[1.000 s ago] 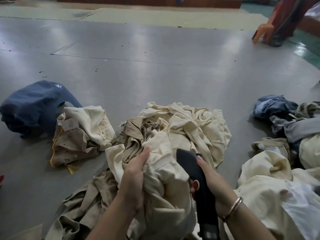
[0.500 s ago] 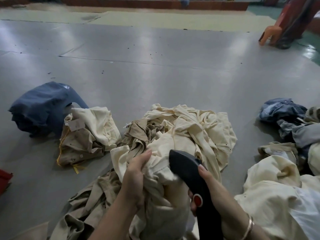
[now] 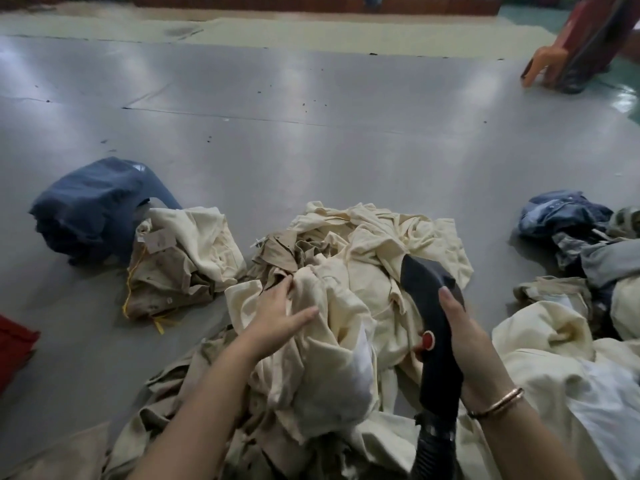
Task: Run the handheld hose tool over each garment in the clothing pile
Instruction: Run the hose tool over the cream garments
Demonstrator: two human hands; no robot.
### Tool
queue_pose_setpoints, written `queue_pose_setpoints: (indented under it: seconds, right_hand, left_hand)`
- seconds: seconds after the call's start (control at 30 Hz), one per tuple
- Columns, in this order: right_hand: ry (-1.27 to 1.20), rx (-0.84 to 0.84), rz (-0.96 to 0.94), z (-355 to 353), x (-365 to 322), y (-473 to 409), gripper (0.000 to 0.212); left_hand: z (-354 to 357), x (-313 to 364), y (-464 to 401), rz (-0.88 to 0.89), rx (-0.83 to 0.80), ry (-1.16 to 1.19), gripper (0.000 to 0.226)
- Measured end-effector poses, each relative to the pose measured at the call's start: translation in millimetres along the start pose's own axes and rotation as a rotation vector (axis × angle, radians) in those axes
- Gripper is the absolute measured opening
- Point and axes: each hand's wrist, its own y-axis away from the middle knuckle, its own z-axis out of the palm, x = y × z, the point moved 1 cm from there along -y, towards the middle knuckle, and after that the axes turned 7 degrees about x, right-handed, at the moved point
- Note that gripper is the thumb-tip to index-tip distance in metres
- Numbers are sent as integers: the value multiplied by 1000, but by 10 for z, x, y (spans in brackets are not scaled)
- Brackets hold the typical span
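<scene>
A heap of cream and tan garments (image 3: 377, 244) lies on the grey floor in front of me. My right hand (image 3: 464, 337) grips the black hose tool (image 3: 434, 327), which has a red button on its handle; its dark head rests on the cream cloth at the heap's right side. A ribbed hose leaves the handle at the bottom edge. My left hand (image 3: 280, 311) lies on a cream garment (image 3: 329, 341) at the near side of the heap, fingers fairly straight and spread over the folds.
A dark blue bundle (image 3: 90, 209) and a cream-and-tan folded garment (image 3: 180, 258) with a paper tag lie at the left. More cream, grey and denim clothes (image 3: 568, 223) pile up at the right. An orange plastic chair (image 3: 543, 64) stands far right. A red object (image 3: 14, 344) shows at the left edge.
My left hand has let go of the bunched cream cloth and now lies flatter on it. The hose tool has swung to the right and further out over the heap.
</scene>
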Motion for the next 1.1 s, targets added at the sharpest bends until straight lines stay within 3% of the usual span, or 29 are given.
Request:
queue_pose_setpoints:
  seconds: [0.13, 0.27, 0.37, 0.47, 0.53, 0.63, 0.73, 0.77, 0.83, 0.93, 1.0, 1.1]
  right_hand:
    - [179, -73, -98, 172, 50, 230, 49]
    - [150, -139, -40, 294, 134, 304, 36]
    - [181, -154, -91, 276, 200, 281, 36]
    - [212, -198, -94, 309, 269, 266, 50]
    - [205, -210, -87, 362, 271, 259, 63]
    - [238, -236, -128, 363, 322, 167, 87]
    - [239, -259, -137, 364, 385, 94, 95]
    - [237, -255, -137, 382, 400, 77, 91]
    - [252, -216, -164, 425, 388, 63, 67]
    - [268, -209, -260, 454, 338, 50, 46]
    - [241, -188, -329, 452, 213, 130, 56]
    - [214, -84, -483, 401, -35, 311, 68]
  left_hand:
    - [431, -707, 168, -303, -120, -241, 117]
    - [839, -1271, 377, -636, -289, -260, 150]
    - [1091, -1359, 366, -711, -152, -226, 156]
    - [1270, -1317, 143, -729, 19, -97, 151]
    - [1353, -1255, -39, -842, 58, 203, 140]
    - [1474, -1221, -187, -875, 227, 493, 90]
    - [1561, -994, -159, -968, 281, 750, 49]
    - [1579, -863, -128, -996, 242, 870, 38]
    - [1527, -446, 25, -1001, 4, 1189, 32]
    - [1422, 73, 199, -846, -197, 1445, 47]
    - [1294, 374, 276, -697, -196, 1431, 23]
    - [1040, 886, 334, -499, -180, 1334, 14]
